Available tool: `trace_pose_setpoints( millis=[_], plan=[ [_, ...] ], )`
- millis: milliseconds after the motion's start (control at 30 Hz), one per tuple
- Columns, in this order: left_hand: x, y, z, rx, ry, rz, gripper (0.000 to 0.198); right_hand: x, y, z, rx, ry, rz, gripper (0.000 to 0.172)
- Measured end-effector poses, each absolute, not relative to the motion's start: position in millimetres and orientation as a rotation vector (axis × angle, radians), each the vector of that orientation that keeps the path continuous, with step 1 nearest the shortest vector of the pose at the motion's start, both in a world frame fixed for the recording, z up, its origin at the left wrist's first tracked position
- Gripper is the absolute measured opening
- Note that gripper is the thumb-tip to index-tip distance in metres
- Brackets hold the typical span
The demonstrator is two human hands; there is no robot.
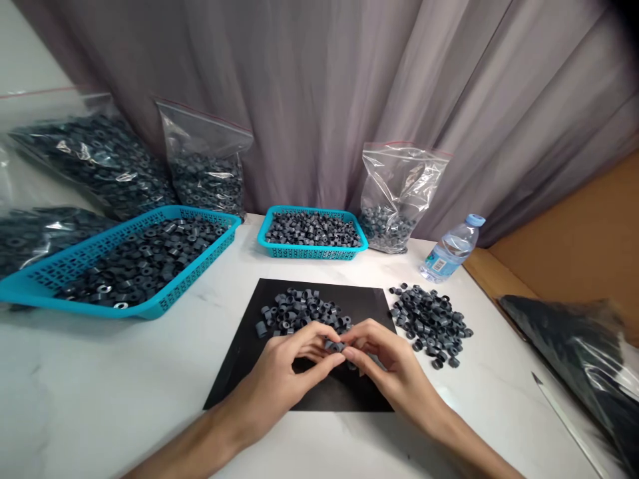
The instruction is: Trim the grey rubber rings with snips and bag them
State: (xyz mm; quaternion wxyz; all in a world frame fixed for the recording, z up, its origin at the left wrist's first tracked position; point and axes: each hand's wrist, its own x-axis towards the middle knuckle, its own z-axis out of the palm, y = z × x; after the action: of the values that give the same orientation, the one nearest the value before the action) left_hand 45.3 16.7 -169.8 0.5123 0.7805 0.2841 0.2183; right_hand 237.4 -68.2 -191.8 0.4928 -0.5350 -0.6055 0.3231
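Note:
My left hand (294,366) and my right hand (382,359) meet over the black mat (234,359), thumbs and fingertips pinched together. Between them they grip a small dark grey ring-shaped part (336,346), partly covered by my fingers. Whether each hand has its own piece cannot be made out. Just beyond my fingers lies a pile of similar grey ring parts (299,309) on the mat. To the right of the mat a second pile of ring parts (432,322) rests on the white table.
A large blue basket (154,309) of dark parts stands at left, a smaller blue basket (314,253) at the back. Clear bags (204,133) of parts line the back and left; another bag (394,173) stands near a water bottle (452,249). A thin white stick (564,419) lies at right.

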Motion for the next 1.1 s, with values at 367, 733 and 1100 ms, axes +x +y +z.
trace_pose_setpoints(
  millis=[367, 733, 1100],
  plan=[
    [44, 11, -177, 2.208, 0.704, 0.8, 0.016, 239, -68, -196, -1.219, -1.391, 0.716, 0.012],
    [47, 9, -157, 1.125, 0.674, 0.33, 0.017, 236, -73, -194, -1.248, -1.509, 0.622, 0.015],
    [50, 9, -156, 1.128, 0.669, 0.299, 0.024, 237, -76, -184, -1.24, -1.628, 0.624, 0.021]
  ],
)
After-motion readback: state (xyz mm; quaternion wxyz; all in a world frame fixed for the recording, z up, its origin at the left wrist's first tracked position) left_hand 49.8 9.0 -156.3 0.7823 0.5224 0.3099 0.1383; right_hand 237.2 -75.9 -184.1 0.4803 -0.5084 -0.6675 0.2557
